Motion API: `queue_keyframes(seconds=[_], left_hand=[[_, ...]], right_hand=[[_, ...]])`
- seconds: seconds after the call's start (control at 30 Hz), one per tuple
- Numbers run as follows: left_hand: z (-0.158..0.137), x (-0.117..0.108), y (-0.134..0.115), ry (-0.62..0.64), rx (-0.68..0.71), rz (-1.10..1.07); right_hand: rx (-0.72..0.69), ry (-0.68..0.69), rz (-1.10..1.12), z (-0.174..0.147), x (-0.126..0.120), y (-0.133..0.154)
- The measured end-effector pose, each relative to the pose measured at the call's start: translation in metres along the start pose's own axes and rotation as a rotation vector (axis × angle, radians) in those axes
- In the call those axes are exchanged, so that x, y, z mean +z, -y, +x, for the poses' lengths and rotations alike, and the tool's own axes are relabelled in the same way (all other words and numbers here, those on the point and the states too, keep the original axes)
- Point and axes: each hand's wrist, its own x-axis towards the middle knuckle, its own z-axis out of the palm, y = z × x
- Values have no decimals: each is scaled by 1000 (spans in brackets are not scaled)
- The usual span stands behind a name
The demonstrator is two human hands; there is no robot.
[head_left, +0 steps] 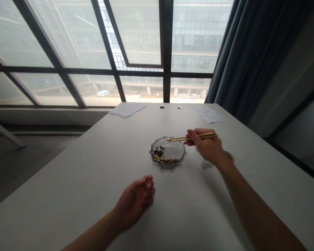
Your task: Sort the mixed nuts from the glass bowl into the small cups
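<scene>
Dish [174, 150] of glass holds dark bits [159, 152] beside yellow-brown pieces [166, 160]

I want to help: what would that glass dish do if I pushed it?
The glass dish has a pointy rim, so it's probably stiff but might chip. It looks wide and low, so it would likely slide, not tip. The loose dark bean-like bits inside might shift.

The big white table [81, 195] holds a clear glass dish [173, 149] with a pointy rim. Past the dish, on its left, lies a pile of papers [127, 109]. Past it, on its right, lies white paper [210, 114]. A see-through container [206, 164], mostly hidden, sits right of it.
</scene>
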Motion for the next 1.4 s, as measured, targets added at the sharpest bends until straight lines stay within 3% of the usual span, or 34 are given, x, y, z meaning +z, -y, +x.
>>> queue_keyframes(seconds=[0.13,0.27,0.43,0.63,0.83,0.93,1.03,1.2,1.4], left_hand=[[-1,1,-1,-2,0,0],[-1,2,-1,0,1,-2],[-2,3,-2,-20,2,1],[-2,3,-3,-18,-2,-10],[-3,5,-2,-31,-2,-8],[-3,7,-2,-45,4,1],[-3,9,-2,-54,7,4],[-3,9,-1,-50,9,8],[-1,7,-1,-44,3,-4]], right_hand=[[28,-114,-81,-7,-51,26],[73,-188,-259,-14,-100,24],[211,-161,-289,-11,-125,3],[277,-129,-291,-5,-114,3],[143,-258,-329,-7,-104,21],[45,-281,-237,-8,-81,31],[-19,-172,-102,-6,-45,27],[-49,42,-78,-4,13,-7],[-65,78,-64,-8,40,-36]])
